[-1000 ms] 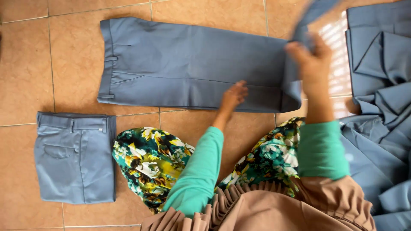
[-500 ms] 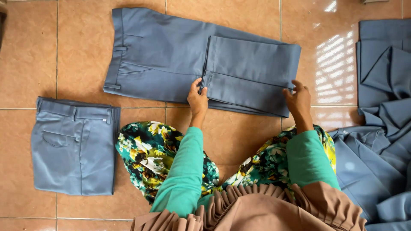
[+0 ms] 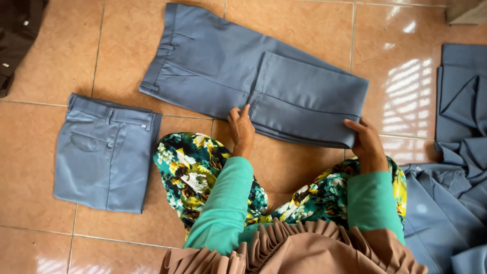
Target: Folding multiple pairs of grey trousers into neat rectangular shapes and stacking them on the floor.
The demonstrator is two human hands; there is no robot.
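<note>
A pair of blue-grey trousers (image 3: 213, 71) lies on the tiled floor in front of me, its legs folded back over the upper part. My left hand (image 3: 241, 129) rests on the near edge of the fold, fingers spread on the cloth. At the right near corner of the folded legs my right hand (image 3: 366, 144) grips the layered edge. Both arms wear green sleeves.
A folded pair of the same trousers (image 3: 104, 152) lies to the left. A heap of unfolded blue-grey garments (image 3: 456, 167) fills the right side. Dark cloth (image 3: 18, 30) shows at the top left corner. My knees in floral fabric (image 3: 193, 167) sit close below.
The right hand brought the trouser legs over from the right and laid them on the upper part. Both hands now sit on the near edge of the fold.
</note>
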